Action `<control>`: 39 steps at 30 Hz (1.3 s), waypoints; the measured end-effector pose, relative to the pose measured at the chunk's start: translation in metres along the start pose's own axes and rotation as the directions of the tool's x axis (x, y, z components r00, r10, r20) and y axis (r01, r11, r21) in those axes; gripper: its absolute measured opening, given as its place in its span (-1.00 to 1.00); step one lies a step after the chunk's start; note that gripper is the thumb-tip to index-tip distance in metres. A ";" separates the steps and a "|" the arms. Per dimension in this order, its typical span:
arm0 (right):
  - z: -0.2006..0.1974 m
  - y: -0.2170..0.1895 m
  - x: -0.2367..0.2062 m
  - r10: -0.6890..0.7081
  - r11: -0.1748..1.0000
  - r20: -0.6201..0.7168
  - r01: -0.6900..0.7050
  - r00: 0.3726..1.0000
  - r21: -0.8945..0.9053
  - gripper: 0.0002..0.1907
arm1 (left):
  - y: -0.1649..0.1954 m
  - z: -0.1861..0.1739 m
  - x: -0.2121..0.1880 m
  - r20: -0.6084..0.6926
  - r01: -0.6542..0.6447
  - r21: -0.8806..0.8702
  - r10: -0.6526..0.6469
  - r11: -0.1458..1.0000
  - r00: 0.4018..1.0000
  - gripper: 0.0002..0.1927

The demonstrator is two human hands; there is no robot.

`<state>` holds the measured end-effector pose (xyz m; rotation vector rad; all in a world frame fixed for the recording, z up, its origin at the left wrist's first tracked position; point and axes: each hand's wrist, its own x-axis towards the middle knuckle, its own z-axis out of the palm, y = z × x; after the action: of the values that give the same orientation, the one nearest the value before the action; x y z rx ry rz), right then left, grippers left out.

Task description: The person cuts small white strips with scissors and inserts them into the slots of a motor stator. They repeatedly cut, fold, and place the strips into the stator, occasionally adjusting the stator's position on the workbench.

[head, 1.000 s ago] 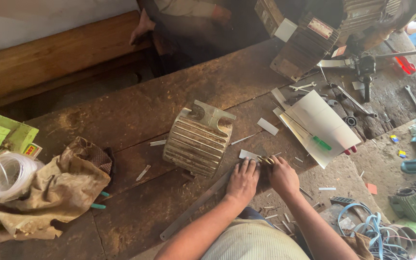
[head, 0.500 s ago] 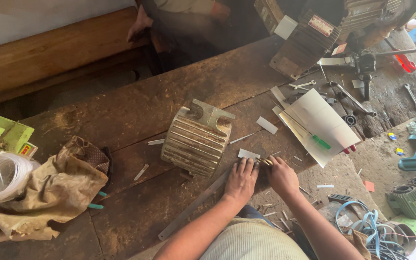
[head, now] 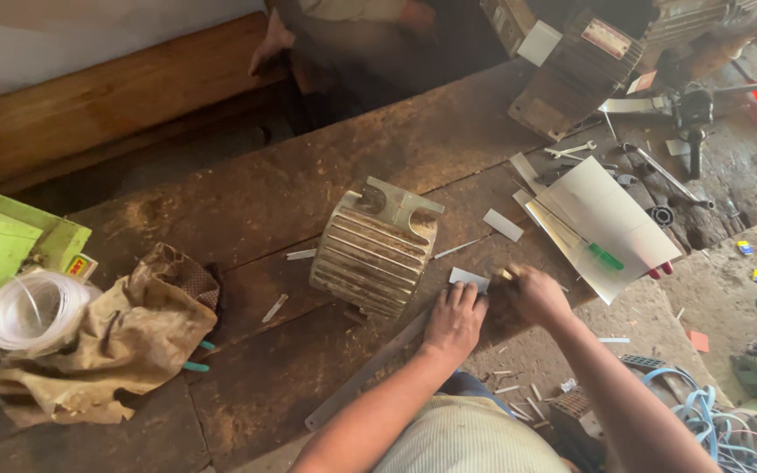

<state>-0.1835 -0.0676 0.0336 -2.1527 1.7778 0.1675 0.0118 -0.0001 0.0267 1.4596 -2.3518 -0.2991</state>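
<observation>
Your left hand lies flat, fingers spread, tips pinning the pale strip to the wooden bench — this keeps it from sliding. Your right hand is curled just beside those fingertips; its grip cannot be told. The ribbed motor housing stands just beyond the left fingertips.

Left hand flat; right hand curled

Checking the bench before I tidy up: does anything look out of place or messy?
Yes. Small pale strips lie scattered over the worn wooden bench around the ribbed motor housing, and more have dropped to the floor by the blue cables.
</observation>
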 end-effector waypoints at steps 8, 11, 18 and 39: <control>-0.005 -0.024 -0.012 0.052 0.996 -0.162 -0.063 0.985 -0.063 -0.59 | -0.002 0.017 0.004 -0.021 -0.030 -0.073 0.028 0.997 0.999 -0.80; -0.018 -0.016 0.013 0.060 0.991 -0.230 -0.031 0.971 0.126 -0.49 | -0.010 0.021 0.013 -0.089 -0.154 -0.064 0.148 0.986 0.985 -0.78; -0.051 -0.036 -0.020 0.059 0.982 -0.522 0.043 0.851 0.182 -0.51 | -0.015 -0.025 0.039 -0.086 -0.187 0.000 0.186 0.982 0.979 -0.81; -0.077 -0.121 -0.112 -0.275 0.820 -0.638 0.522 0.719 0.235 -0.46 | 0.006 -0.161 -0.022 0.039 0.258 -0.863 -0.452 0.435 0.891 -0.93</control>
<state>-0.0987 0.0294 0.1623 -2.3401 1.3437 -0.9914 0.0808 0.0233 0.1725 1.3115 -1.2821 -1.1826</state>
